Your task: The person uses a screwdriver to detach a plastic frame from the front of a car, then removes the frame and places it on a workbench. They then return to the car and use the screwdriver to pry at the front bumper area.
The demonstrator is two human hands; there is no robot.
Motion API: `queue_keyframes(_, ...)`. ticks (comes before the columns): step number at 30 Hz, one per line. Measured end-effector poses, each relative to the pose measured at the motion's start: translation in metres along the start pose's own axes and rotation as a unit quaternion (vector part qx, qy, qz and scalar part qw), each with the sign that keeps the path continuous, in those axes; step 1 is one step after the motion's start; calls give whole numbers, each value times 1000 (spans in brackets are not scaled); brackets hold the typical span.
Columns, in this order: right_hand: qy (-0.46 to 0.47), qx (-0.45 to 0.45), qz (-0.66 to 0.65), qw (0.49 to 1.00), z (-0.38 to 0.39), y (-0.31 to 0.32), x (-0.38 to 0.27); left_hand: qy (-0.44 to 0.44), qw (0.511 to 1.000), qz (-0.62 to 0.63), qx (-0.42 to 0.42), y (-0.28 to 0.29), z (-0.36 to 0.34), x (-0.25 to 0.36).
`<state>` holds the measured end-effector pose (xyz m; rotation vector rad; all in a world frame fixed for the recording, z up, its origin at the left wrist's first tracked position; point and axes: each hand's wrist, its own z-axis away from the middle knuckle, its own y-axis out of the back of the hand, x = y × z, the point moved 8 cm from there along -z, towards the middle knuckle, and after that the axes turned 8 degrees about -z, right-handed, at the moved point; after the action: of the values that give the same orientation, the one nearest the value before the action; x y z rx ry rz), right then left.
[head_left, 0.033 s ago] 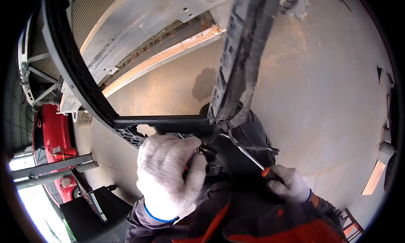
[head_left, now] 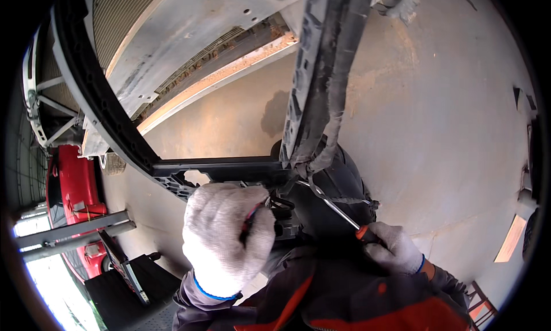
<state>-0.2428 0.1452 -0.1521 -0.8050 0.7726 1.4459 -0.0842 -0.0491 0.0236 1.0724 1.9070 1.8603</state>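
A black plastic frame (head_left: 224,169) crosses in front of me, its corner joined to a dusty upright bar (head_left: 313,78) with a taped wiring harness (head_left: 332,133). My right hand (head_left: 396,248), in a white knit glove, grips the orange-and-black handle of a screwdriver (head_left: 341,214). The shaft slants up-left, its far end by the frame's lower corner; whether it touches is unclear. Just below the frame, my gloved left hand (head_left: 227,239) is closed around a small red-and-black tool (head_left: 250,222). Dark prongs show beyond the fingers, and the glove hides most of it.
Behind the frame lies a large metal panel (head_left: 189,41) with a rusty edge. A red car (head_left: 77,179) stands at the left, near a grey beam (head_left: 74,230) and a black cart (head_left: 129,291). A wooden board (head_left: 509,239) lies on the floor at the right.
My left hand has shifted slightly left and turned a little, showing more of the red-and-black tool. The upright bar appears slightly further left in view. My right hand keeps its hold on the screwdriver.
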Motion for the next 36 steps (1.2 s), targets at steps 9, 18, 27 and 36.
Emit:
queue_keyframes(9,87,-72,-74,991,-10,-10,-5,-34,948,264,173,-3,20,-24)
queue_keyframes(18,134,-75,-27,988,-30,-5,-38,-75,945,279,152,-5,21,-26)
queue_keyframes(27,118,-111,-88,983,-51,-14,-29,-106,934,324,107,-6,19,-25)
queue_keyframes(36,135,-84,-65,985,-43,-11,-34,-80,925,351,125,-5,18,-30)
